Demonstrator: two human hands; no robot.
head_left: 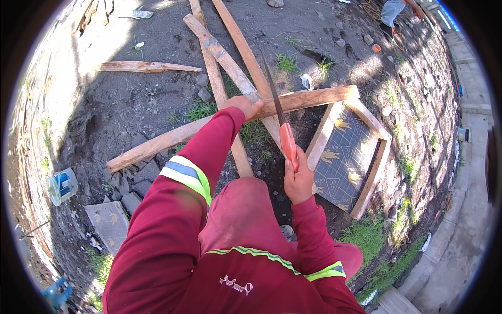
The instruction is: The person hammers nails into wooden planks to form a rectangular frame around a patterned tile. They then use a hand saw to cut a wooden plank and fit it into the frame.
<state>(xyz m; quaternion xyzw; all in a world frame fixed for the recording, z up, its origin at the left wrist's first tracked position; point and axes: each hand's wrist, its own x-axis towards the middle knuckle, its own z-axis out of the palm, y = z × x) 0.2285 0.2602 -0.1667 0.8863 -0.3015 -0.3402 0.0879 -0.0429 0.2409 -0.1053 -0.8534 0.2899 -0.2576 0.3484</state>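
Observation:
My right hand point(299, 178) is closed around the red-orange handle of a handsaw point(287, 141). The saw's narrow blade points away from me and lies against a long wooden beam point(319, 98). That beam runs crosswise in front of my knee, its right end higher in the view than its left. My left hand point(244, 107) grips the beam left of the blade, fingers partly hidden. Beneath the beam cross a rough grey-stained timber point(230, 64) and a thinner wooden strip point(213, 76). Another plank point(243, 39) reaches the crossing from the far side.
A dark panel framed in wood point(340, 154) lies right of the saw. At left are a loose plank point(151, 66), broken slabs point(148, 172), a panel scrap point(107, 222) and a clear plastic container point(63, 187). Another person's leg point(391, 11) shows far right. A concrete kerb point(438, 243) borders the ground.

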